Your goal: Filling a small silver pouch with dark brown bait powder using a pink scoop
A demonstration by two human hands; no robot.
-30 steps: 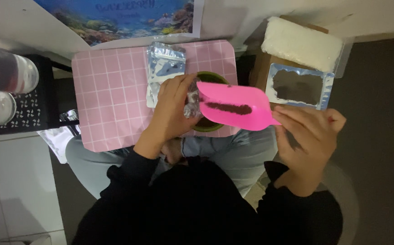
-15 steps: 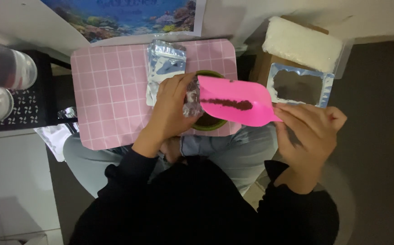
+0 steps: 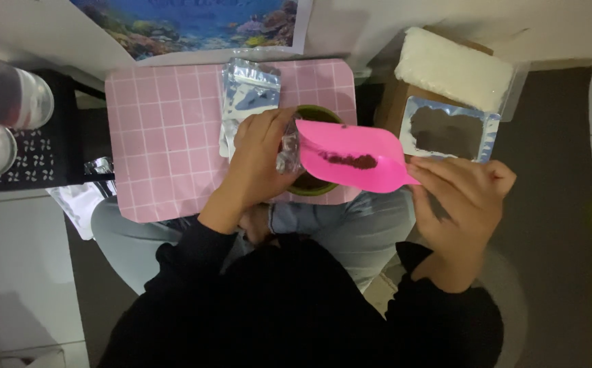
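Note:
My right hand (image 3: 461, 197) grips the handle of a pink scoop (image 3: 354, 165) that carries a little dark brown soil. The scoop's tip is tilted into the mouth of a small silver foil pouch (image 3: 288, 151), which my left hand (image 3: 260, 158) holds. Both hover over a green bowl (image 3: 316, 187) that sits on a pink checked mat (image 3: 166, 129) on my lap. The bowl is mostly hidden by the scoop and my left hand.
Empty silver pouches (image 3: 245, 99) lie on the mat beside the bowl. At right, an open foil bag of dark soil (image 3: 446, 129) stands in a cardboard box with a white bag (image 3: 453, 68) behind it. Clear jars (image 3: 3, 102) stand on a black shelf at left.
The pink scoop has swung left and tipped toward the small pouch. The line of soil on it has shortened. My left hand has stayed over the bowl.

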